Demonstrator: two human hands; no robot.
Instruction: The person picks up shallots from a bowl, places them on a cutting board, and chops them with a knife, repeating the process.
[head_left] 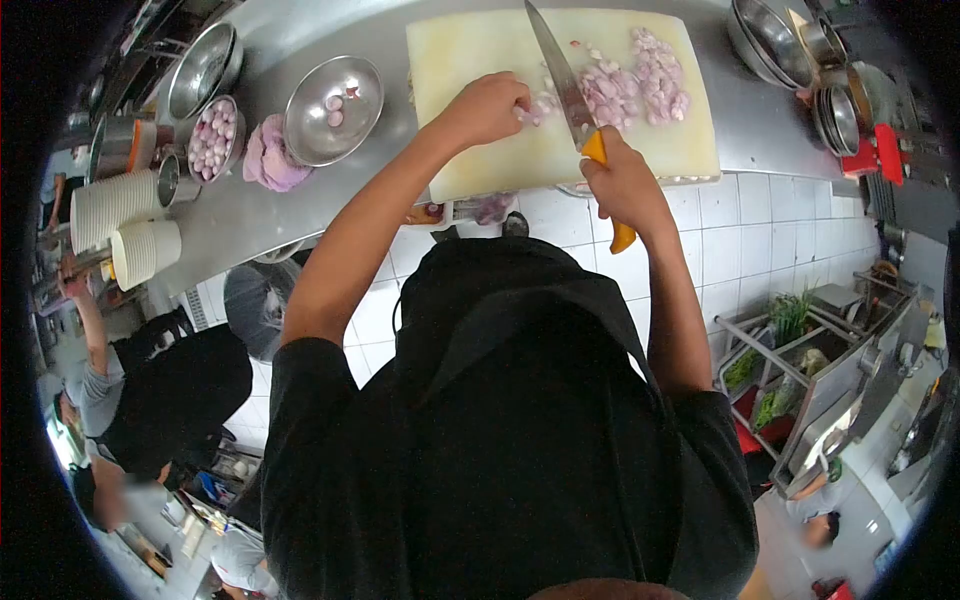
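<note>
My right hand is wrapped round the yellow handle of a large knife, its blade pointing away from me over the pale cutting board. On the board's left part, my left hand has its fingers curled in against a few pieces of pale purple shallot, just left of the blade. Right of the blade lie two heaps of cut shallot, one close to the knife and the other farther right.
Left of the board are a metal bowl with several shallots, a pink cloth and a bowl of peeled shallots. White tubs stand at the counter's left edge. Metal bowls are at right. Co-workers appear at lower left and lower right.
</note>
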